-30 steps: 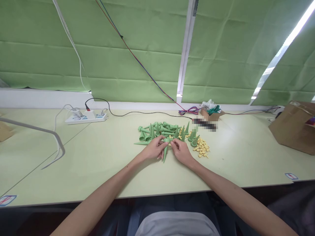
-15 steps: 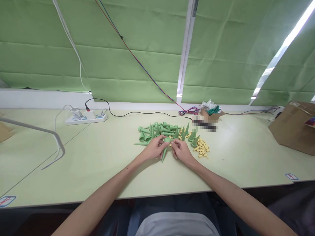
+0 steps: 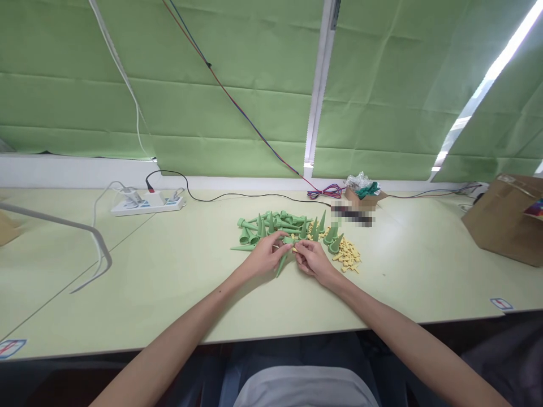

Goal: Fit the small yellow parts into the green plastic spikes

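Observation:
My left hand [image 3: 266,253] is closed round a green spike [image 3: 281,265], whose wide end is up and whose tip points down toward me. Close beside it, my right hand [image 3: 313,259] pinches a small yellow piece [image 3: 296,249] against the spike's wide end. Just beyond both hands lies a pile of green spikes [image 3: 283,219], some lying flat and some standing tip up. Many small yellow pieces [image 3: 349,255] are scattered at the right of the pile, partly among the standing spikes.
A white power strip [image 3: 148,207] sits at the back left. Further right are coiled wires [image 3: 326,192], a dark blurred object [image 3: 352,215] and a small open carton [image 3: 365,198]. A large cardboard box [image 3: 507,217] stands at the far right. A grey bent bar [image 3: 99,240] crosses the left.
The green spike has tilted slightly, its tip shifting a little left. The fingers of my right hand have turned slightly, and the yellow piece now shows at their tips.

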`<state>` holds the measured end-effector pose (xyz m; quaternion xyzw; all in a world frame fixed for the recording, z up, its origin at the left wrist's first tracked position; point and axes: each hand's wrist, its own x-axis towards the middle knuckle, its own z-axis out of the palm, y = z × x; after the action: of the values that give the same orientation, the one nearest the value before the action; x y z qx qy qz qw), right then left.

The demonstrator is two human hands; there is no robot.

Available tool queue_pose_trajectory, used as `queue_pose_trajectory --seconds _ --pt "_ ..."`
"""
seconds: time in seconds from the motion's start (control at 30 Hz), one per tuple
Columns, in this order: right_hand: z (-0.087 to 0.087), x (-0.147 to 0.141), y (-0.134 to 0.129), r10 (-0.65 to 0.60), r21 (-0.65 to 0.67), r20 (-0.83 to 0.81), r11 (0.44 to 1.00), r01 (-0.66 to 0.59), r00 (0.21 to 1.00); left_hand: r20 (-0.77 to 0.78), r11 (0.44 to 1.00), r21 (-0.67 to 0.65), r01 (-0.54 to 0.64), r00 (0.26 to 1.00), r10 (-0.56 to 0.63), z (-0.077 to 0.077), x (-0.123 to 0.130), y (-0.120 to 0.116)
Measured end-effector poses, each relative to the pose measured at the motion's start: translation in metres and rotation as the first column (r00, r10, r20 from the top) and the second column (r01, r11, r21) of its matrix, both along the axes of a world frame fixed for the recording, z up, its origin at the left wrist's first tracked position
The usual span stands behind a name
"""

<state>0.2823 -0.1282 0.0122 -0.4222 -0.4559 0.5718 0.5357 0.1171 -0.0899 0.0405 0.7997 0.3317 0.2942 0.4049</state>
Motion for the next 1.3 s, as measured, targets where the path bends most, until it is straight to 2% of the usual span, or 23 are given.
queue_pose_trajectory --seconds 0.13,0.33,0.47,0.53,0.63,0.7,0.8,0.87,1.07,1.3 --pt "-0.002 0.001 0.001 -0.011 0.017 -0.021 1.000 0.011 1.000 0.011 0.999 0.040 -0.010 1.000 0.010 0.002 0.001 -0.002" --pt "0.003 0.002 0.000 -0.085 0.130 -0.008 0.988 0.085 0.996 0.072 0.993 0.062 -0.096 0.993 0.091 0.006 0.004 -0.007" --pt "0.005 0.003 0.000 -0.168 0.218 0.027 0.963 0.158 0.985 0.189 0.987 0.029 -0.159 0.970 0.151 0.007 0.005 -0.008" --pt "0.004 0.004 0.001 -0.208 0.274 0.054 0.944 0.186 0.977 0.199 0.982 0.005 -0.187 0.963 0.183 0.007 0.005 -0.006" --pt "0.003 0.005 0.002 -0.248 0.365 0.110 0.911 0.193 0.963 0.165 0.980 -0.069 -0.187 0.967 0.196 0.005 0.004 0.000" --pt "0.004 0.005 0.000 -0.262 0.415 0.155 0.892 0.178 0.952 0.145 0.971 -0.184 -0.151 0.973 0.179 0.003 0.004 0.004" --pt "0.006 0.004 -0.004 -0.268 0.450 0.228 0.881 0.143 0.936 0.127 0.922 -0.373 -0.107 0.978 0.165 0.000 0.004 0.008" --pt "0.008 0.003 -0.007 -0.265 0.452 0.282 0.884 0.117 0.922 0.122 0.891 -0.445 -0.087 0.980 0.157 -0.002 0.004 0.009" --pt "0.006 0.004 -0.009 -0.263 0.452 0.394 0.890 0.063 0.881 0.130 0.847 -0.532 -0.012 0.987 0.095 -0.001 0.004 0.005" --pt "0.002 0.005 -0.006 -0.277 0.478 0.410 0.876 0.053 0.869 0.110 0.845 -0.535 0.006 0.992 0.062 -0.004 0.001 0.008"
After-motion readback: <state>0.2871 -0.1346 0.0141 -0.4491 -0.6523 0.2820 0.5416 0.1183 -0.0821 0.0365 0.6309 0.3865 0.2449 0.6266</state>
